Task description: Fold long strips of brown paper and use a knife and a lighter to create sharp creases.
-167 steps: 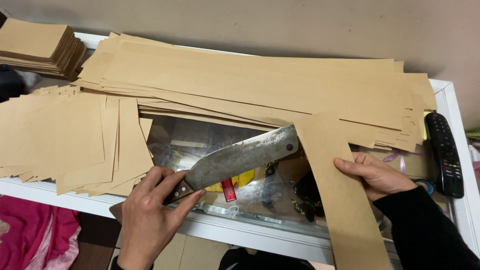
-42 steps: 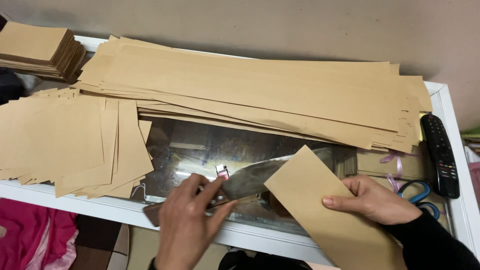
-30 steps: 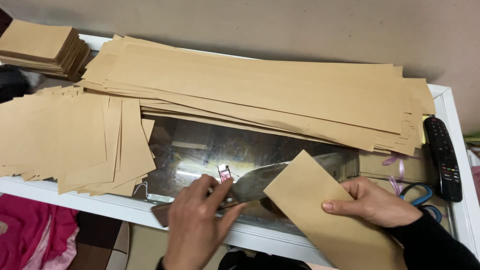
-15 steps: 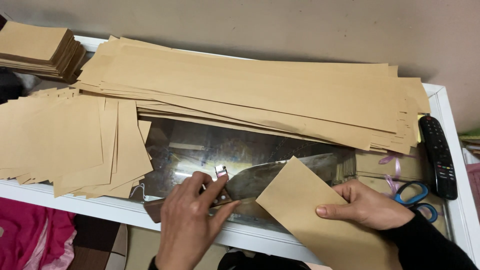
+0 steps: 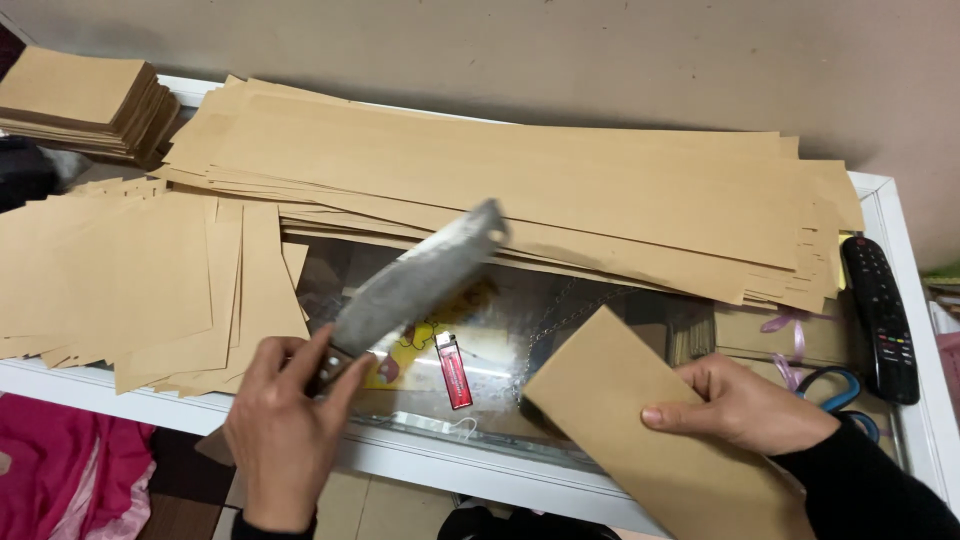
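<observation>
Here, a cleaver (image 5: pixel 415 285) with a broad, dull grey blade is gripped by its handle in the left hand (image 5: pixel 285 435), in the lower left-centre of the frame. The left fingers (image 5: pixel 275 355) are clenched around the handle, and the blade is raised off the desk, tilted up and to the right, its tip ending near the frame's centre. To the lower right, a folded strip of brown kraft paper (image 5: pixel 650 440) is held flat by the right hand (image 5: pixel 750 405); the right fingers (image 5: pixel 675 415) are pressed on top of the strip, with its near end running off the bottom edge of the frame. Cleaver and strip are apart, with a gap of bare glass between them.

Beneath the blade, the glass top of the white-framed desk (image 5: pixel 900 200) is seen, and a red lighter (image 5: pixel 453 370) lies just right of the left hand. Across the upper middle, a long stack of brown paper strips (image 5: pixel 520 185) is spread. At the left, a fanned pile of shorter brown sheets (image 5: pixel 130 285) is laid, and in the upper left corner a neat stack of cut brown pieces (image 5: pixel 85 100) is set. At the right edge, a black remote control (image 5: pixel 880 315) lies, and blue-handled scissors (image 5: pixel 840 385) are partly hidden behind the right hand.
</observation>
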